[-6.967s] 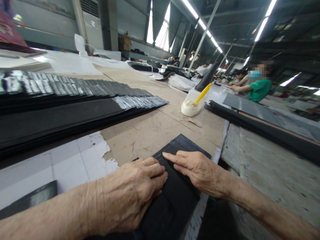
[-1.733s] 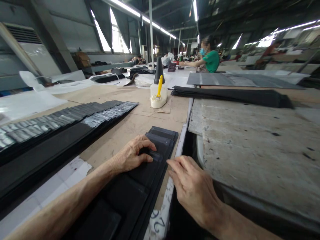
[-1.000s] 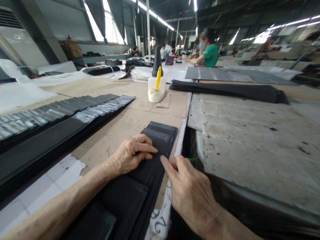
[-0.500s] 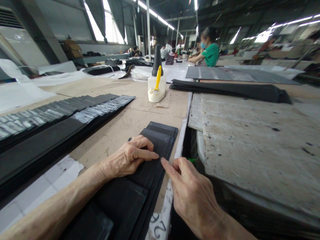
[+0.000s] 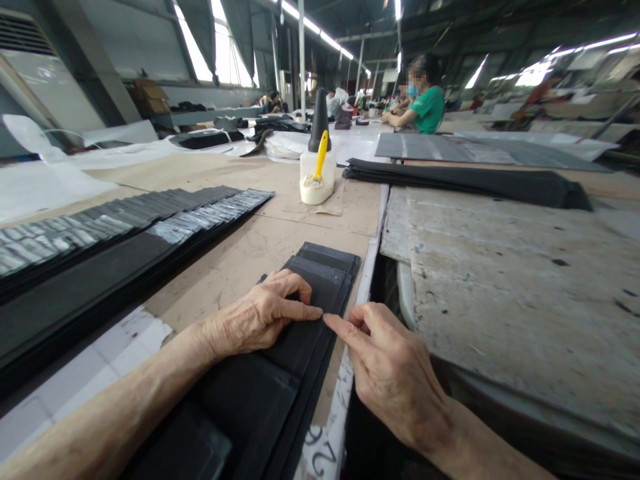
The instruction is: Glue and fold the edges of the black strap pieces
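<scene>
We count two bare hands, one pile of black pieces, one tub and one yellow brush in it. On the left of the frame we see two rows of dark strips; the strips in each are too many to count. One black bundle lies at the upper right.

Our pile is in the lower middle of the frame, flat on the brown table top. It is long, and its long way runs from the bottom, left of the middle, up and to the right. Its far end points to the upper right.

Our left hand lies on the pile, fingers bent. Our right hand pokes one finger at the pile's right edge, its other fingers curled. The two pointing fingertips almost meet. We cannot tell if either hand pinches anything.
</scene>
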A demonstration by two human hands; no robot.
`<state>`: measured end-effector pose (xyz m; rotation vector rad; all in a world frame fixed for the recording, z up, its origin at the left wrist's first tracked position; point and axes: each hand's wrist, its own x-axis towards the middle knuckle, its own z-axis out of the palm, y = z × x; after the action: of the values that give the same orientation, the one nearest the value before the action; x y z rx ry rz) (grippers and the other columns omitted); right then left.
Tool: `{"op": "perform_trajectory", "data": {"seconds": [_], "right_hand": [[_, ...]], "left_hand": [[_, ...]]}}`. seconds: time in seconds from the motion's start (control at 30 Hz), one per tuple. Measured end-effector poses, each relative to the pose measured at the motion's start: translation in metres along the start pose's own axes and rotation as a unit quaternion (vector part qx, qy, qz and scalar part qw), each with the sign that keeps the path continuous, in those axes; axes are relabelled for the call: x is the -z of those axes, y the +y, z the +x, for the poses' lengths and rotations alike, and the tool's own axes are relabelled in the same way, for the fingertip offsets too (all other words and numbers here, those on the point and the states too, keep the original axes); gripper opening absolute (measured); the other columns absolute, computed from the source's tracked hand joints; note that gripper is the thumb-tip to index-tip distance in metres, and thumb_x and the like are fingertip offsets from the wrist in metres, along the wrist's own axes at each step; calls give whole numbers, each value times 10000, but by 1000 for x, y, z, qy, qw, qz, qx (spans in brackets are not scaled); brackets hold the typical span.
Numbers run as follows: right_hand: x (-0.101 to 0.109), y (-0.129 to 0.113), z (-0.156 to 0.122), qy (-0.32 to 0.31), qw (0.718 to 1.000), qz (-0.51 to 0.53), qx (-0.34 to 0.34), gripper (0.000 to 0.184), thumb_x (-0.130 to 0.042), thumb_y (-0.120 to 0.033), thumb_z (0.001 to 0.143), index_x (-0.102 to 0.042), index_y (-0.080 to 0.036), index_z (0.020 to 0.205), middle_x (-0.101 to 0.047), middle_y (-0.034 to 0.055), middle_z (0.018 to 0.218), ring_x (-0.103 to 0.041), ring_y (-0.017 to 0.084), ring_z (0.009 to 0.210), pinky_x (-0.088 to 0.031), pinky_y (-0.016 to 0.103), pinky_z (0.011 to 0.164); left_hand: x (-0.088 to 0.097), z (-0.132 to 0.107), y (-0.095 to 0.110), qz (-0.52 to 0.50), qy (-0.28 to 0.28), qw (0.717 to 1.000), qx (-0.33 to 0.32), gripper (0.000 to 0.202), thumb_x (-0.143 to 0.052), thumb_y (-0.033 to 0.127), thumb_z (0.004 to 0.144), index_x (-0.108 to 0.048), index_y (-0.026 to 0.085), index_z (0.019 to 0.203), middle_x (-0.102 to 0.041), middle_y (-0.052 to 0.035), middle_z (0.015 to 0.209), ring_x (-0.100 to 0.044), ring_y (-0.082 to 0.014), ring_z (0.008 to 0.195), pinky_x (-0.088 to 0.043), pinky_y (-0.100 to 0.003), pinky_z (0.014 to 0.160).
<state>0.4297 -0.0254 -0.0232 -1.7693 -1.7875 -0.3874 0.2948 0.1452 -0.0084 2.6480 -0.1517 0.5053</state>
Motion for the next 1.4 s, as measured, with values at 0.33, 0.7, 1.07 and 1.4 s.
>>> {"op": "perform_trajectory", "data": {"seconds": [0.33, 0.7, 1.07, 1.4], "right_hand": [[1, 1, 7, -29, 995, -71, 63, 338, -363, -82, 827, -646, -131, 1005, -516, 77, 741, -467, 171, 688, -395, 267, 545], [3, -4, 16, -52, 987, -49, 145, 346, -306, -61, 848, -637, -64, 948, -588, 121, 993, -469, 229, 923, -448, 355, 757], [-12, -15, 31, -57, 992, -71, 90, 287, -379, -73, 838, -611, -58, 1007, -521, 81, 743, -437, 192, 703, -411, 334, 640], [-19, -17, 25, -58, 988, -103, 99, 202, -436, -54, 812, -631, -94, 848, -491, 53, 736, -402, 192, 704, -372, 336, 628]], "left_hand": [[1, -6, -12, -66, 57, 996, -11, 280, -448, 82, 846, -640, 167, 1031, -570, -73, 899, -537, -120, 828, -454, -226, 724], [2, -9, -16, -29, 56, 997, -33, 292, -412, 49, 832, -649, 137, 979, -570, -82, 879, -525, -137, 830, -443, -257, 744], [5, -6, -10, -38, 40, 998, -22, 322, -389, 17, 786, -656, 133, 923, -546, -77, 853, -506, -145, 817, -427, -264, 748], [6, -16, -27, -44, 94, 994, -9, 233, -455, 105, 849, -654, 140, 965, -584, -85, 866, -542, -139, 819, -453, -257, 736]]}}
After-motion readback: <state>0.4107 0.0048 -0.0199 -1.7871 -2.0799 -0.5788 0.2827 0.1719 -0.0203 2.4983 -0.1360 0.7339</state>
